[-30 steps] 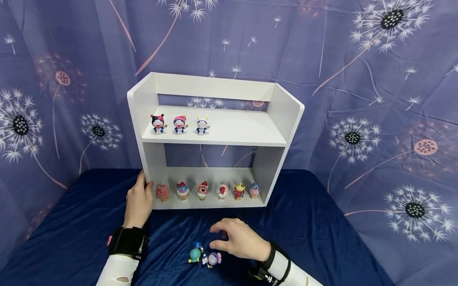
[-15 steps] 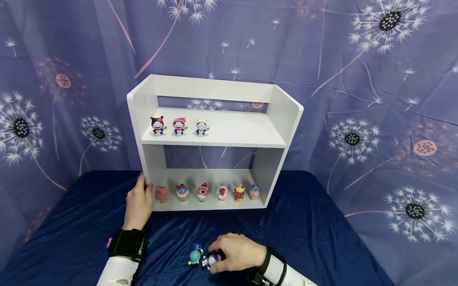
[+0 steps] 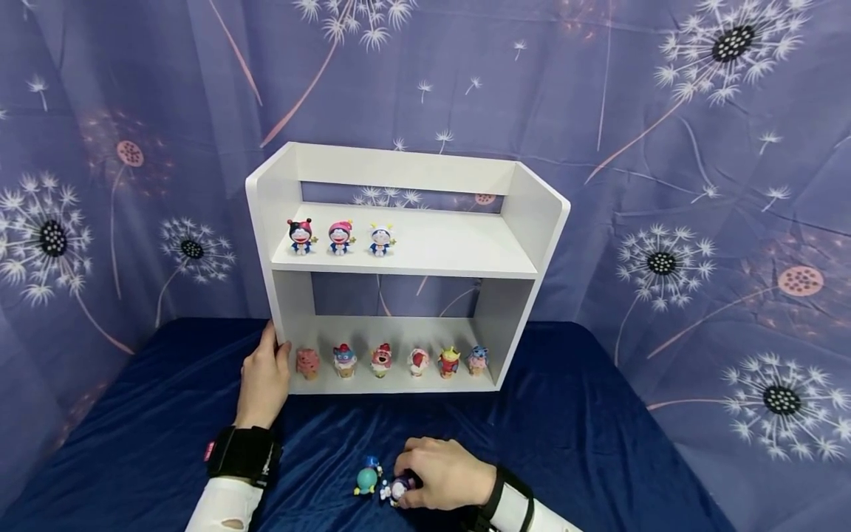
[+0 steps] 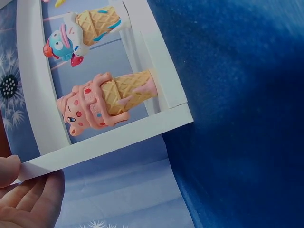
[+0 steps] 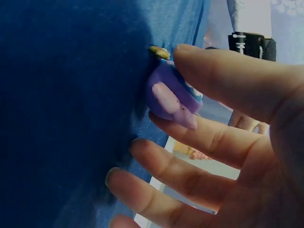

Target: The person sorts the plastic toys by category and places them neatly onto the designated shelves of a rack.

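Note:
A white two-tier shelf (image 3: 452, 240) stands on the blue cloth. My left hand (image 3: 262, 384) grips its left side panel, thumb on one face and fingers on the other, as the left wrist view shows. Just inside that panel is a pink bear figurine in a waffle cone (image 4: 92, 105). My right hand (image 3: 444, 473) pinches a small purple figurine with pink ears (image 5: 164, 92) between thumb and index finger, low at the cloth; the other fingers spread below it. Beside it on the cloth lies a teal and blue figurine (image 3: 366, 480).
Three figurines in caps, among them a pink-capped one (image 3: 340, 236), stand at the left of the upper tier. Several cone figurines, such as a red and yellow one (image 3: 448, 362), line the lower tier. A purple dandelion-print curtain (image 3: 425, 66) hangs behind.
My right hand has come down and toward me onto the purple figurine, and its fingers have closed round it. My left hand keeps its grip on the shelf.

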### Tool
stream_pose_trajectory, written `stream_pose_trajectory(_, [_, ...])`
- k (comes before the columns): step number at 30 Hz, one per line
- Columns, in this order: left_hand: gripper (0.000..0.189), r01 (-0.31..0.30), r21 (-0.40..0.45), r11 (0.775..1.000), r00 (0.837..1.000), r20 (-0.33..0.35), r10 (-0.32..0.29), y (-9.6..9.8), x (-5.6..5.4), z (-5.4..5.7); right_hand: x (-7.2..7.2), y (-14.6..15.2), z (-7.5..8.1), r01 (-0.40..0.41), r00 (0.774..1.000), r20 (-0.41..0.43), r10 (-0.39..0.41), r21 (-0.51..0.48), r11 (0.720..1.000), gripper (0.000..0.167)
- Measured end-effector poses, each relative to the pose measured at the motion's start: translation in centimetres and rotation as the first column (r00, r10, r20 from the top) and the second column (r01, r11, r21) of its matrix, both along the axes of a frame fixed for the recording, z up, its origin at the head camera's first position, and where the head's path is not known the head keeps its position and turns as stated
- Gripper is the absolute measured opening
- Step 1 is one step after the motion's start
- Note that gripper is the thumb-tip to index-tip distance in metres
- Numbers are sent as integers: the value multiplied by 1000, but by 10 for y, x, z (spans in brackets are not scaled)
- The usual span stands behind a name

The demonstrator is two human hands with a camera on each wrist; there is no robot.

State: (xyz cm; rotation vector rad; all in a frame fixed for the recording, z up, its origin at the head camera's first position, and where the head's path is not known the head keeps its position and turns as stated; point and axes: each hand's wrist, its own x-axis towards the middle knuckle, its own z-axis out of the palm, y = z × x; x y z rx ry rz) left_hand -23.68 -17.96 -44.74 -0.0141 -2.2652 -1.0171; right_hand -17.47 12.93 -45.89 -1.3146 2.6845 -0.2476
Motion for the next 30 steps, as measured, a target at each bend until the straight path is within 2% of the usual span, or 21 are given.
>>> stream_pose_trajectory(7, [42, 7, 6, 1000, 1000, 16, -7, 1, 2, 2, -3, 1, 3, 34, 999, -28, -34, -16, 999, 20])
stream_pose_trajectory(10, [42, 9, 8, 1000, 1000, 17, -10, 1, 2, 2, -5, 3, 7, 38, 999, 27, -36, -95, 995, 18])
stream_pose_trajectory(13, [42, 10, 8, 1000, 1000, 17, -10, 1, 2, 2, -8, 4, 10, 18, 996, 84, 0, -208, 978, 17])
stream_pose_trajectory(17, [42, 12, 7, 1000, 1000, 5, -12, 0, 2, 0, -10, 6, 15, -3, 995, 93, 33, -309, 951, 17])
stream_pose_trajectory(26, [42, 14, 10, 1000, 1000, -21, -14, -1, 1, -2, -15, 9, 18, 24, 995, 95, 12, -371, 928, 15])
stream_pose_trajectory(30, [41, 16, 8, 1000, 1000, -25, -16, 0, 0, -1, -15, 12, 21, 74, 991, 133, -23, -393, 917, 14])
